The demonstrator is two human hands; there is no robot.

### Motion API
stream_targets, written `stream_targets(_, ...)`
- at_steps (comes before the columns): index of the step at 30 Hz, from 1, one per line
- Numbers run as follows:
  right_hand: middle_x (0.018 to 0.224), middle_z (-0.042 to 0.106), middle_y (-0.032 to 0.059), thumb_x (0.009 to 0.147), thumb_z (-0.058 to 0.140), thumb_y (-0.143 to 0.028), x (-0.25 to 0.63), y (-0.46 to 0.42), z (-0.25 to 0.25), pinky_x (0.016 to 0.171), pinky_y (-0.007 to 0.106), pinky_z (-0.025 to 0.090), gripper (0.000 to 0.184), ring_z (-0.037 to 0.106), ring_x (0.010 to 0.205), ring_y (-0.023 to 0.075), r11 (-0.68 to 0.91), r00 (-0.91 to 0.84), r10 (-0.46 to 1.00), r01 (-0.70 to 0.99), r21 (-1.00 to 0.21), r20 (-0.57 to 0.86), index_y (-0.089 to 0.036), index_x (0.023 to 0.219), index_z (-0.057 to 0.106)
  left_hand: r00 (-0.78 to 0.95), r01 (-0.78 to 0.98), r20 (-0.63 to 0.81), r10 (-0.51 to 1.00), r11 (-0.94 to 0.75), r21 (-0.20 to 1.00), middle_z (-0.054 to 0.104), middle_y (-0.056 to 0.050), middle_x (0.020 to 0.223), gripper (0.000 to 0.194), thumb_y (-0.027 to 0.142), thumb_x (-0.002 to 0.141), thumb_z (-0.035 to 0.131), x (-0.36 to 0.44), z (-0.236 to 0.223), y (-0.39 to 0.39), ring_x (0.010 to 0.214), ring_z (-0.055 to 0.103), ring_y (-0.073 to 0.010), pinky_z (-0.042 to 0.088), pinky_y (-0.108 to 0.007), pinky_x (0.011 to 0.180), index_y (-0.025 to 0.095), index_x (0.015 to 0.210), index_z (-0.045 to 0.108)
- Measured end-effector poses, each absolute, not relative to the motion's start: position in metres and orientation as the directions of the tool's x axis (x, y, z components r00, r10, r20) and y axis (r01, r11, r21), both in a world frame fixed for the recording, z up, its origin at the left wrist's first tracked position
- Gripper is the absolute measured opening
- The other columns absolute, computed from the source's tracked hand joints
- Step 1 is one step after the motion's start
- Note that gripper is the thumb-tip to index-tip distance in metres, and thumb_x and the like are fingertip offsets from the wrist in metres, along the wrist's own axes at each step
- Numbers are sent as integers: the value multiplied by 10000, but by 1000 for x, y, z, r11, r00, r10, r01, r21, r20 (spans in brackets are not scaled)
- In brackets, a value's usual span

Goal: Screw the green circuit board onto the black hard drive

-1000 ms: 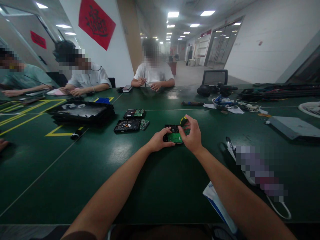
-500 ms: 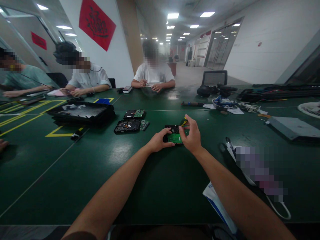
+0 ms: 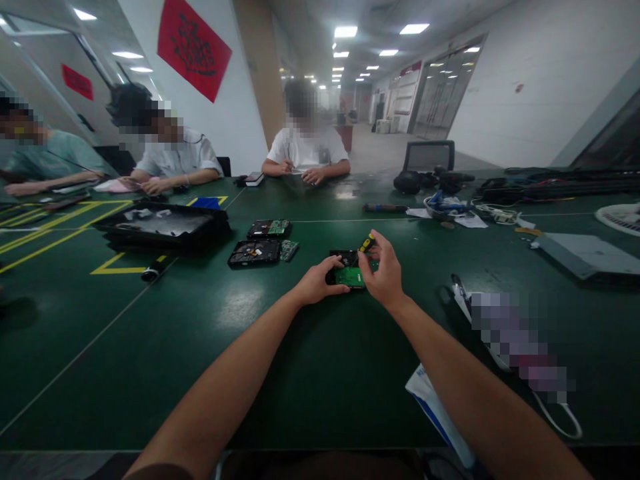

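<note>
A hard drive (image 3: 349, 276) lies on the green table with its green circuit board facing up. My left hand (image 3: 320, 280) grips its left side, thumb along the near edge and fingers at the far edge. In my right hand (image 3: 384, 270) is a small yellow and black screwdriver (image 3: 367, 242), pinched between thumb and fingers above the drive's right part. The screwdriver leans, and its tip is too small to make out. Left of my hands lie two more drives, one with a green board (image 3: 270, 229) and one darker (image 3: 255, 253), beside a loose circuit board (image 3: 289, 250).
A black tray (image 3: 160, 227) with small parts stands at left, near a dark cylinder (image 3: 153, 270). A metal case (image 3: 593, 255), a blurred-out packet (image 3: 520, 347) and a pen-like tool (image 3: 385, 208) lie to the right. Several people sit across the table.
The screwdriver has turned slightly in my right fingers, and more of its yellow handle shows. My left hand and the hard drive stay in place. A hand at the far left edge has withdrawn.
</note>
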State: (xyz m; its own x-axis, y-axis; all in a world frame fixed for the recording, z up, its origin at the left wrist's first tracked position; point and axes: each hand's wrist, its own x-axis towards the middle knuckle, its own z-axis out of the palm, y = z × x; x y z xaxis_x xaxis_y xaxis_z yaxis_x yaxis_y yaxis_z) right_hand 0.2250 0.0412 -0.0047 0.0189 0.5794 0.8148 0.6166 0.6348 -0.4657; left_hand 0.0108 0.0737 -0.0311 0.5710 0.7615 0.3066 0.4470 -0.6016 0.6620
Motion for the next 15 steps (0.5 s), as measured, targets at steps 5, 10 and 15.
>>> stream_targets(5,1268,559,113,952,588,-302,225,39,-2,819,442,631,572,654,982,236,650,-6,567,617,-443,823,-305,1484,381,569,439,310,762,-600,668,499,-118,1510,646,495,710,825,11,-31,74,1440,433,-298,357,-467,1187,247,1254,579)
stream_targets(10,1321,543,124,958,568,-286,224,38,-1,861,464,623,596,652,1018,246,665,-25,571,600,-444,821,-310,1509,343,571,439,305,762,-597,671,498,-117,1512,639,491,708,825,12,-29,73,1441,430,-306,356,-484,1186,249,1249,583)
stream_targets(15,1309,546,120,959,562,-297,224,38,0,844,480,628,572,643,1028,259,658,-22,574,607,-445,818,-312,1495,365,570,451,294,768,-591,669,495,-109,1517,640,487,704,829,12,-28,72,1447,422,-308,354,-480,1191,250,1247,586)
